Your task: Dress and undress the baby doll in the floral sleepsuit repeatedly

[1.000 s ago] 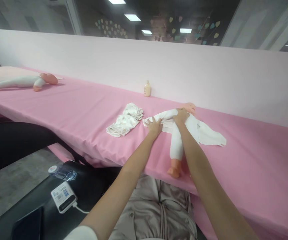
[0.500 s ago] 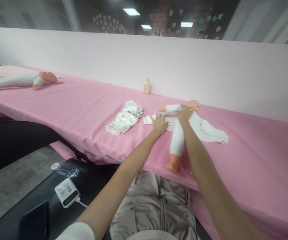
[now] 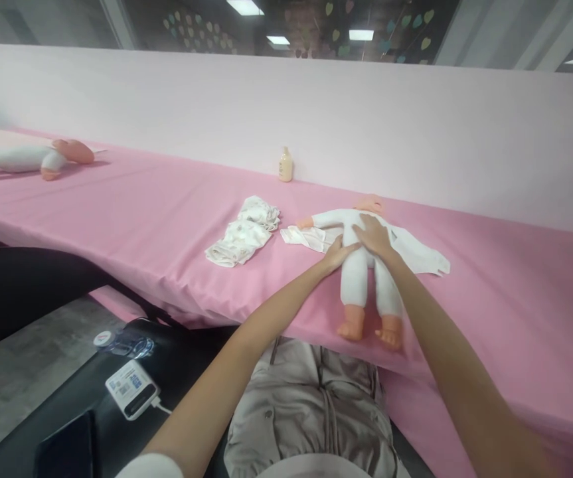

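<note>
A baby doll (image 3: 354, 279) with a white cloth body lies on the pink-covered table, its head toward the wall and its feet near the front edge. My right hand (image 3: 374, 236) rests on the doll's torso, fingers spread. Against the doll's hip on the left lies my left hand (image 3: 338, 254), its fingers extended. A white garment (image 3: 418, 252) is spread beneath the doll and shows on both sides. The doll's left-side arm (image 3: 327, 219) reaches out over part of that cloth.
Folded patterned white cloths (image 3: 244, 232) lie to the left. A pump bottle (image 3: 285, 165) stands by the wall, and another doll (image 3: 27, 159) lies far left. On a black chair (image 3: 176, 352) are a plastic bottle (image 3: 124, 344), a white device (image 3: 131, 390) and a phone (image 3: 67, 448).
The doll has turned from its side to lie flat, with both legs now showing. My left hand has moved right from the cloth to the doll's hip; my right hand has shifted onto its torso.
</note>
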A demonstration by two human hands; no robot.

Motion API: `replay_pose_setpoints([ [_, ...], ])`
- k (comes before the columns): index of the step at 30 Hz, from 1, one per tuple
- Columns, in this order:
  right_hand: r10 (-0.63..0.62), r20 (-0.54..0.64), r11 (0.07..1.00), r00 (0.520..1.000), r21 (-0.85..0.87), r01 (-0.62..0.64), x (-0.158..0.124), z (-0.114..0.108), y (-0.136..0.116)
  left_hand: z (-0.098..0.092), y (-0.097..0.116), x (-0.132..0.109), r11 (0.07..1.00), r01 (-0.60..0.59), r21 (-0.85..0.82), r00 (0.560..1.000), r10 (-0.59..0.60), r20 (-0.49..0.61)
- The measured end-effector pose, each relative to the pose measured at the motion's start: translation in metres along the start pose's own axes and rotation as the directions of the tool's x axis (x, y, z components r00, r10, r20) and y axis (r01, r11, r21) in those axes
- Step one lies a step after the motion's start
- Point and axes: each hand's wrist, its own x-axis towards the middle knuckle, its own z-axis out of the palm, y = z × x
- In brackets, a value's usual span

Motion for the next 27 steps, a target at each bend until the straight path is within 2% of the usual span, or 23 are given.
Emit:
replay_pose_setpoints([
  [1,0.008,-0.089,0.999,0.996,0.032,-0.005,-0.011,-0.003,0.017,0.002,-0.001,0.0,0.999,-0.023,-0.037,0.998,0.025,0.062],
  [3,0.15,-0.201,0.989,0.968,0.03,-0.147,-0.032,-0.005,0.053,0.004,-0.003,0.0,0.995,-0.039,-0.095,0.993,0.049,0.107],
  [5,0.231,-0.239,0.968,0.943,-0.041,-0.247,-0.048,-0.002,0.086,0.006,-0.005,0.0,0.994,-0.035,-0.106,0.997,0.042,0.07],
  [8,0.213,-0.17,0.961,0.962,-0.141,-0.238,-0.062,0.006,0.117,0.009,-0.007,0.0,0.995,-0.019,-0.1,1.0,0.019,-0.007],
  [10,0.219,-0.119,0.96,0.968,-0.152,-0.236,-0.065,0.01,0.124,0.01,-0.005,-0.001,0.993,-0.018,-0.117,0.999,0.013,-0.041],
  [14,0.261,-0.101,0.955,0.96,-0.116,-0.272,-0.066,0.013,0.127,0.01,0.002,-0.002,0.986,0.014,-0.169,0.992,-0.035,-0.12],
  [17,0.318,-0.088,0.94,0.944,-0.103,-0.326,-0.068,0.012,0.132,0.005,0.008,0.002,0.974,0.072,-0.214,0.981,-0.108,-0.16],
  [19,0.35,-0.09,0.928,0.933,-0.104,-0.358,-0.069,0.011,0.137,-0.001,0.013,0.006,0.967,0.072,-0.244,0.978,-0.116,-0.172],
  [24,0.402,-0.045,0.901,0.915,-0.156,-0.404,-0.069,0.011,0.145,-0.03,0.028,0.01,0.963,-0.033,-0.269,0.989,-0.007,-0.147],
  [27,0.408,-0.043,0.894,0.912,-0.184,-0.408,-0.068,0.012,0.146,-0.048,0.041,0.006,0.991,-0.08,-0.103,0.984,0.062,-0.165],
])
